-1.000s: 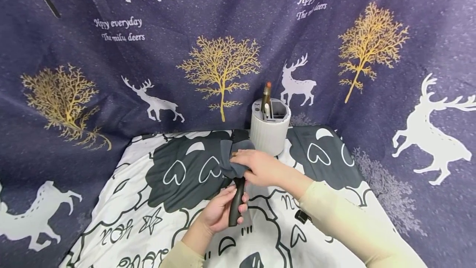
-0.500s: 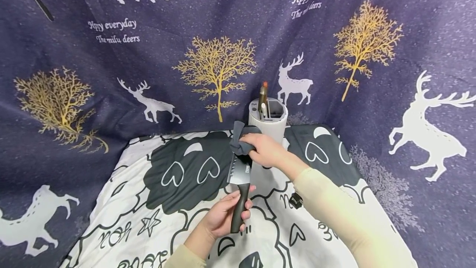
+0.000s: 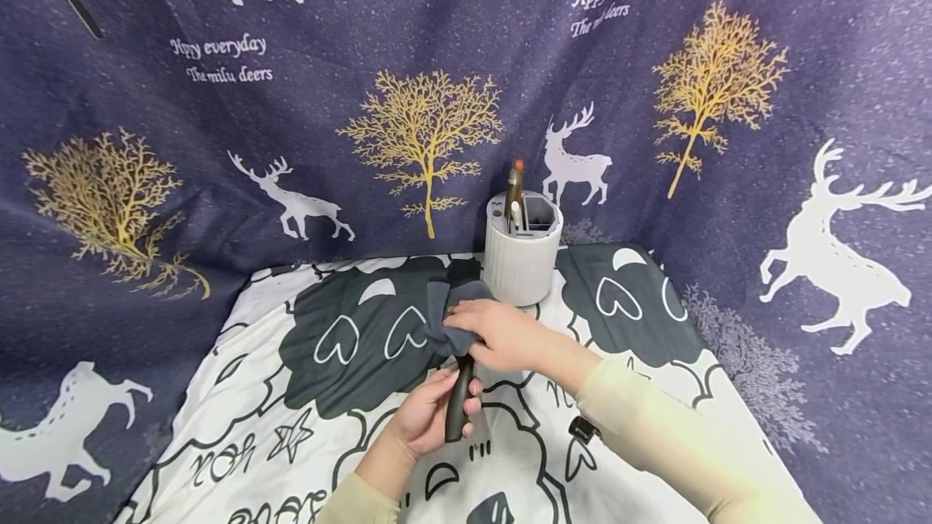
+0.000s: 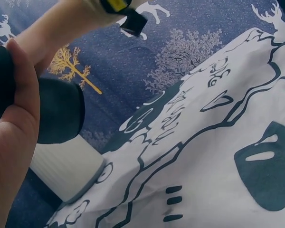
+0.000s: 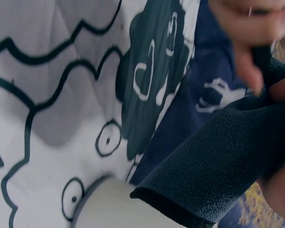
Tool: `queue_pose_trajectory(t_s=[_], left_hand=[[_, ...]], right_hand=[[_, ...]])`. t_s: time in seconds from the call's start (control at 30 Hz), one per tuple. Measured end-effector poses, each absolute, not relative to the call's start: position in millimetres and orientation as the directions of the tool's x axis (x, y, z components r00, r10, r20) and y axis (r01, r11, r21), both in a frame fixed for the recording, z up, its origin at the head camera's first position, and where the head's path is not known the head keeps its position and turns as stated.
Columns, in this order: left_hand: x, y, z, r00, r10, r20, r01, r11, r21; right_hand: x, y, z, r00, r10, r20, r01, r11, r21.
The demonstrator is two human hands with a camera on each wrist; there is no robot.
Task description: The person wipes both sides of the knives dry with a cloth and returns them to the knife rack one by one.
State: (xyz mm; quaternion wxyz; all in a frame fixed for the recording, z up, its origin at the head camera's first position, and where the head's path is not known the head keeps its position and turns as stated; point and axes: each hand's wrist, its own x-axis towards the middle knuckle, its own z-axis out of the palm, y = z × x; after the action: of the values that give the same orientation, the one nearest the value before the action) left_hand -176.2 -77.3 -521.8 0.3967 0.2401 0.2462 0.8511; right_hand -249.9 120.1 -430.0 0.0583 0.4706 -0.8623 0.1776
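Observation:
My left hand (image 3: pixel 425 415) grips the black handle of a kitchen knife (image 3: pixel 456 404), which points away from me. A dark grey-blue cloth (image 3: pixel 438 312) is folded over the blade, and my right hand (image 3: pixel 502 334) holds it there with bent fingers. Most of the blade is hidden under the cloth; a dark end shows past its far side. In the left wrist view the handle (image 4: pixel 61 111) sticks out from the left hand's grip. The fuzzy cloth (image 5: pixel 218 156) fills the lower right of the right wrist view, with the left hand (image 5: pixel 251 28) above it.
A white ribbed utensil holder (image 3: pixel 520 269) with grey compartments stands just behind the hands and holds a few upright items (image 3: pixel 514 188). The surface has a black-and-white cartoon cover (image 3: pixel 277 395). A dark blue curtain (image 3: pixel 291 120) with deer and trees hangs behind.
Half a second ago the cloth was near the blade's far end, with the notched blade bare near the handle. The right hand has slid the cloth back toward the handle, covering it.

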Motion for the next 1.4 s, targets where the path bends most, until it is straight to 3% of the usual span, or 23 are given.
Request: queue_pose_trajectory(t_s=[0.23, 0.53, 0.83, 1.03, 1.23, 1.4], left_hand=[[-176, -81, -523, -0.563, 0.798, 0.216, -0.553, -0.558, 0.619], [-174, -76, -528, -0.512, 0.834, 0.205, -0.587, -0.513, 0.626], [-166, -72, -530, -0.48, 0.861, 0.17, -0.616, -0.468, 0.634], [-163, -76, -536, -0.484, 0.864, 0.14, -0.608, -0.447, 0.656], [-161, -85, -542, -0.49, 0.867, 0.087, -0.613, -0.414, 0.673], [-160, -86, -542, -0.573, 0.82, -0.001, -0.561, -0.391, 0.73]], right_hand=[[-238, 119, -428, -0.542, -0.803, 0.246, -0.837, 0.493, -0.237], [-278, 134, -429, -0.585, -0.737, 0.338, -0.81, 0.511, -0.288], [-305, 157, -433, -0.706, -0.623, 0.338, -0.708, 0.606, -0.363], [-307, 164, -444, -0.844, -0.463, 0.272, -0.531, 0.643, -0.552], [-306, 169, -457, -0.945, -0.195, 0.261, -0.322, 0.449, -0.833], [-295, 171, -463, -0.999, -0.021, 0.04, -0.041, 0.045, -0.998]])
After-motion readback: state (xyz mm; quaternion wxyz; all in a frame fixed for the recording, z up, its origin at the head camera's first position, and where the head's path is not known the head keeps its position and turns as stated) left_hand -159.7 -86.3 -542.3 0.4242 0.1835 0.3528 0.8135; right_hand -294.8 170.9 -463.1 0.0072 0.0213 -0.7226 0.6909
